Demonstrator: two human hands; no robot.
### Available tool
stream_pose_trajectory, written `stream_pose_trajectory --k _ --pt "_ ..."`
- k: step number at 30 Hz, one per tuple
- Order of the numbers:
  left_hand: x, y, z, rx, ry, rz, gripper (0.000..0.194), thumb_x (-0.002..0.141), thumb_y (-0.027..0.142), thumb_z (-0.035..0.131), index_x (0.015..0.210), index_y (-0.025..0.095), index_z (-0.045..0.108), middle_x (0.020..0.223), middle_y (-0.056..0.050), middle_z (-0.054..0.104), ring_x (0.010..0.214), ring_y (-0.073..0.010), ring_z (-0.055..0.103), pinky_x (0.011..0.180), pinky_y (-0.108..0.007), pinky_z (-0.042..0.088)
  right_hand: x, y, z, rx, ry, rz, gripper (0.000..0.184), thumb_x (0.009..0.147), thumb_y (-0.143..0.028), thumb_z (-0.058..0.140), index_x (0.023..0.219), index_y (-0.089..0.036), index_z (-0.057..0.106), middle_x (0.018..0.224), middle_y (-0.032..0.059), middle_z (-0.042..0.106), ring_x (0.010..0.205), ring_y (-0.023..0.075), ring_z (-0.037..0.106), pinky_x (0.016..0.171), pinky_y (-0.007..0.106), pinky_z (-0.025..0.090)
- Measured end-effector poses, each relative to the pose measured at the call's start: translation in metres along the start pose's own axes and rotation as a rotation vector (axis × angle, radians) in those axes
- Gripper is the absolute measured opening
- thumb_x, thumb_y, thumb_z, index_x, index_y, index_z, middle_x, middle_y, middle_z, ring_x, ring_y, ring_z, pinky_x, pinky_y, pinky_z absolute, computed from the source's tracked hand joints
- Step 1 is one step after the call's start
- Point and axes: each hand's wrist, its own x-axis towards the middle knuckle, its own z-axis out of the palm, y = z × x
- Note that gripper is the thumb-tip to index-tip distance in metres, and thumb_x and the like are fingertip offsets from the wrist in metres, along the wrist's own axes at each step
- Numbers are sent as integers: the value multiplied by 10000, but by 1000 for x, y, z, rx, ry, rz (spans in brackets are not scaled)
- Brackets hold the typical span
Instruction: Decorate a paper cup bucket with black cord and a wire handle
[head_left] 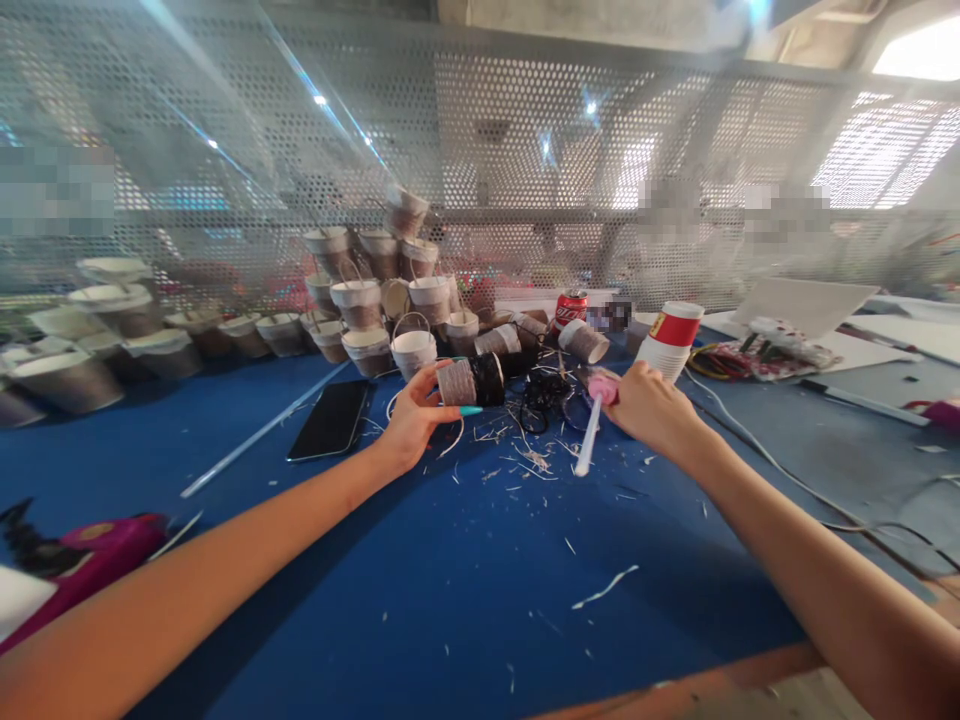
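My left hand [409, 425] is closed round a small cup [459, 383], which lies on its side in the air just above the table. The cup is wrapped in grey-brown cord, with a black band around its right end. To the right, my right hand [651, 408] grips a pink glue gun [602, 388]. A clear glue stick [589, 445] juts from the gun's back toward me; its nozzle is hard to make out. Between the hands lie a tangle of black cord [544, 398] and scattered pale fibre scraps [534, 458].
Small wrapped buckets with handles [358, 305] are stacked behind my left hand, and more line the left side. A phone [328, 420] and a loose glue stick [262, 435] lie left. Behind stand a red can [571, 308] and stacked paper cups [671, 335]. A cable [772, 462] crosses the right.
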Motion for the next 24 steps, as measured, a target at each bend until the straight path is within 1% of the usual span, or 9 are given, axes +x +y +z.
stream_pose_trajectory --k 2,5,8,10,12,14,16,21,24 --pt "-1 1 0 -20 -18 -21 611 442 -45 710 988 215 627 1065 -4 599 850 -145 564 646 -226 494 1 4 6 -8 -59 -3 469 693 -310 604 1061 -54 470 1054 248 498 1000 395 520 707 421 433" --pt "0 1 -2 -25 -56 -53 586 470 -34 688 997 218 633 1022 0 612 836 -141 563 656 -231 488 0 4 5 92 -47 -143 474 611 -207 617 1060 -129 485 1107 197 463 1029 385 470 724 443 431" --pt "1 0 -5 -22 -125 -104 566 500 -9 669 1015 224 632 968 3 626 811 -140 565 659 -241 479 -6 -6 -4 329 163 -287 475 644 -207 583 1099 -148 460 1149 182 438 1060 349 431 806 469 403" --pt "1 0 -6 -26 -179 -130 580 488 -5 667 1017 229 632 951 5 633 807 -143 566 642 -233 471 -12 -16 -7 525 270 -461 449 722 -260 554 1144 -163 434 1186 157 438 1082 302 414 877 459 374" --pt "-1 2 -4 -26 -230 -139 608 463 -15 670 1019 229 628 953 4 638 822 -149 569 643 -228 469 -17 -23 -6 689 189 -630 392 800 -339 512 1161 -204 437 1168 109 475 1054 251 427 880 417 382" --pt "-2 3 -2 -7 -272 -135 619 452 -22 672 1022 215 624 982 -5 641 854 -157 571 676 -234 473 -20 -28 -3 791 6 -708 339 853 -410 450 1131 -218 462 1106 82 511 987 214 453 847 378 399" --pt "-3 3 -1 16 -299 -132 613 457 -20 676 1024 207 619 1024 -13 637 886 -166 570 711 -247 473 -21 -31 0 872 -128 -726 343 885 -464 369 1070 -198 481 1041 80 524 932 190 471 829 356 399" --pt "0 0 -3 51 -337 -129 621 472 -2 687 1050 208 603 1056 -20 633 927 -176 559 777 -272 456 -17 -32 1 990 -287 -737 475 882 -582 262 926 -190 527 846 39 519 785 149 477 750 311 397" --pt "0 -1 -4 81 -346 -136 624 478 9 701 1059 208 593 1046 -20 632 917 -177 556 779 -279 447 -11 -30 4 980 -380 -791 510 873 -595 291 718 -183 549 693 14 494 669 131 442 672 291 380"
